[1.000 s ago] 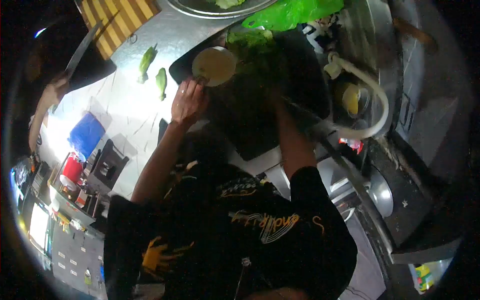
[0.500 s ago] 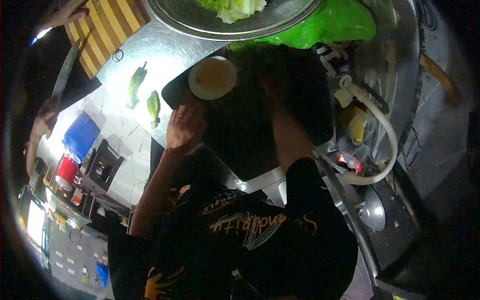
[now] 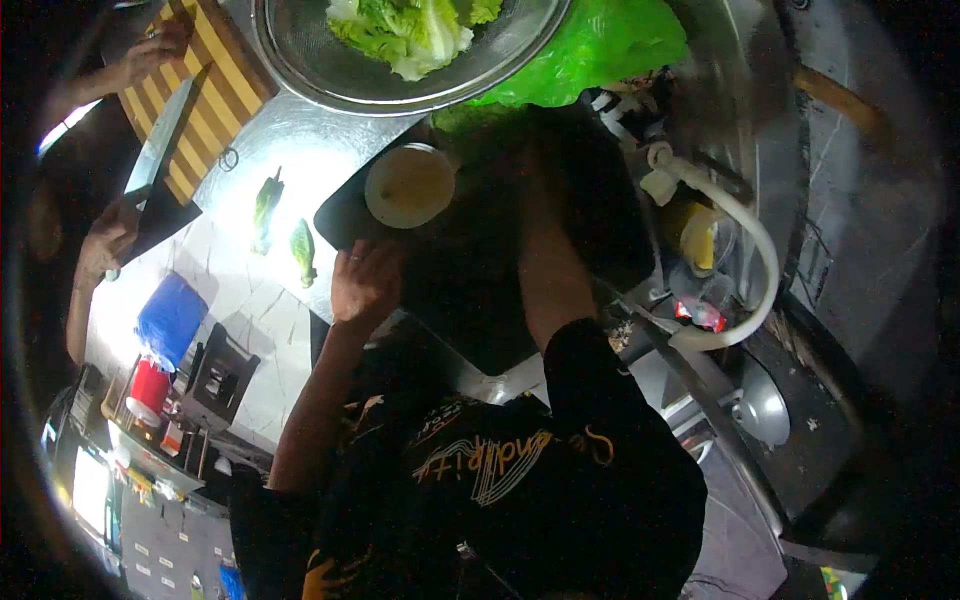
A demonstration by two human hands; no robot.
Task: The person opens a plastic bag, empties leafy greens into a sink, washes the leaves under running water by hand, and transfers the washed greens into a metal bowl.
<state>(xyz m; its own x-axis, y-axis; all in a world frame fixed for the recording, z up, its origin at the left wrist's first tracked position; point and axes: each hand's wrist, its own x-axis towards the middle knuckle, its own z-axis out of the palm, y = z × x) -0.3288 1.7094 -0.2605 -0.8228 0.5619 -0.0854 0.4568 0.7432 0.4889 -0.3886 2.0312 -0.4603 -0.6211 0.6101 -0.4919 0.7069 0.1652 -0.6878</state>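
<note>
My left hand [image 3: 367,280] rests at the left edge of a dark board or tray [image 3: 470,270], just below a round white dish [image 3: 410,186]. Its fingers look curled, but anything in them is too dark to make out. My right hand [image 3: 530,175] reaches over the far part of the dark surface; shadow hides its fingers. Leafy greens [image 3: 480,118] lie dimly at the far edge. Beyond them stands a metal mesh strainer [image 3: 300,72] with pale green lettuce [image 3: 410,38] in it. Two small green vegetables [image 3: 266,210] lie on the metal counter to the left.
Another person's hand [image 3: 108,238] holds a large knife [image 3: 160,135] beside a striped wooden board [image 3: 205,105]; that person's other hand [image 3: 155,52] is on the board. A green plastic bag [image 3: 610,50] lies behind. A white hose [image 3: 755,235] curves at the right.
The view has shifted, bringing more of the strainer and striped board into sight. My left hand has come away from the dish's rim. The co-worker's knife now reaches over the striped board.
</note>
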